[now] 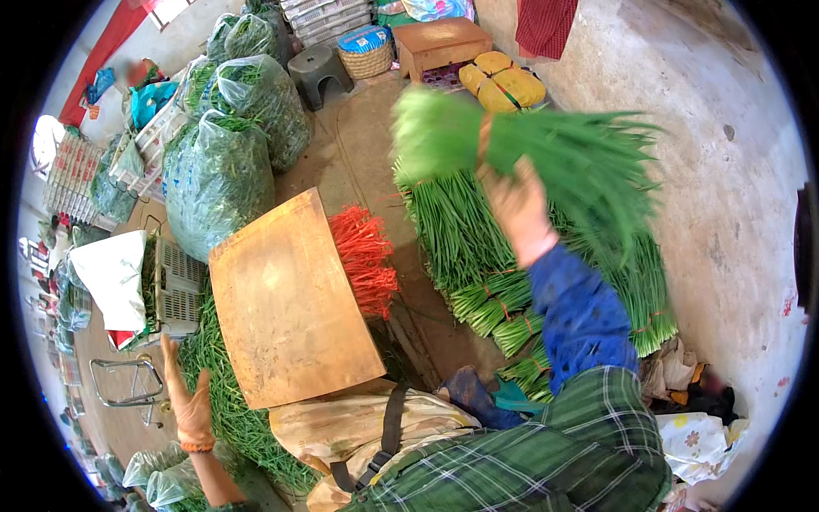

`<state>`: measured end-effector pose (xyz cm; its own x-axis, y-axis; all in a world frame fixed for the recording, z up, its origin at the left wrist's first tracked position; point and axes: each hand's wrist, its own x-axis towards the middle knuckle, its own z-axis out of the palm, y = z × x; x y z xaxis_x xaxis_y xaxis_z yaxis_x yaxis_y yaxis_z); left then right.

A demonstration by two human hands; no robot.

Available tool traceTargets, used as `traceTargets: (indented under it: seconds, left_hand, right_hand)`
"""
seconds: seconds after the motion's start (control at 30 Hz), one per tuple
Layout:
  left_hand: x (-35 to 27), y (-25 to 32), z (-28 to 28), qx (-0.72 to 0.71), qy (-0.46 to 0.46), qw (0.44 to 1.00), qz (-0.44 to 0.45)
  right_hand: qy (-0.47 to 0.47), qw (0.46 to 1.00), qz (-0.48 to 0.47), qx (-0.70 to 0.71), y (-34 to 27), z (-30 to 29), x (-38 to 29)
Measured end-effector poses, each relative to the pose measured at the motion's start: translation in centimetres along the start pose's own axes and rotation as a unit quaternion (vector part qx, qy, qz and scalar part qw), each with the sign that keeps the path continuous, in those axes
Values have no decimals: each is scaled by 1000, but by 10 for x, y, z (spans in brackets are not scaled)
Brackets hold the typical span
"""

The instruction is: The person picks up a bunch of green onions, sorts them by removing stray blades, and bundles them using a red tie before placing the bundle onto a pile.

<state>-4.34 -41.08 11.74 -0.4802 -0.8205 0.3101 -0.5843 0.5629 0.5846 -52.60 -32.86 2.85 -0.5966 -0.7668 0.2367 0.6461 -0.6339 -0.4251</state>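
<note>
My right hand [519,208], blurred by motion, holds a large tied bundle of green chives [556,144] near its orange band. The bundle hangs over a pile of tied chive bundles [457,237], its pale stem ends to the left and its leaves to the right. At the left, my left hand [190,409] is raised with its fingers apart and nothing in it, an orange band around the wrist. Between my hands a worn wooden board [291,307] slants by my lap. Red ties [363,262] stick out in a bunch along the board's right edge. Loose chives [240,409] lie beneath the board's left side.
Stuffed clear plastic bags of greens [217,185] stand at upper left, near a grey plastic stool [318,73]. A low wooden table [441,41] and yellow tied bundles [505,83] lie ahead. A plastic crate [181,285] stands left; a plaster wall [723,192] rises right.
</note>
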Motion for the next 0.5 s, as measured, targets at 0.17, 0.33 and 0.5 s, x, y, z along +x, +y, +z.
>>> traceTargets:
  seconds: [0.17,0.33,0.5]
  left_hand:
    - [-78,-45,-63,77,60,975,-198]
    - [-162,-63,-83,85,119,948,-282]
    - [-236,-110,-76,-80,91,867,-483]
  right_hand:
    - [252,967,-16,-46,-113,-129,92]
    - [458,877,-46,-139,-83,-210,16]
    - [611,788,17,-82,-23,-291,-116]
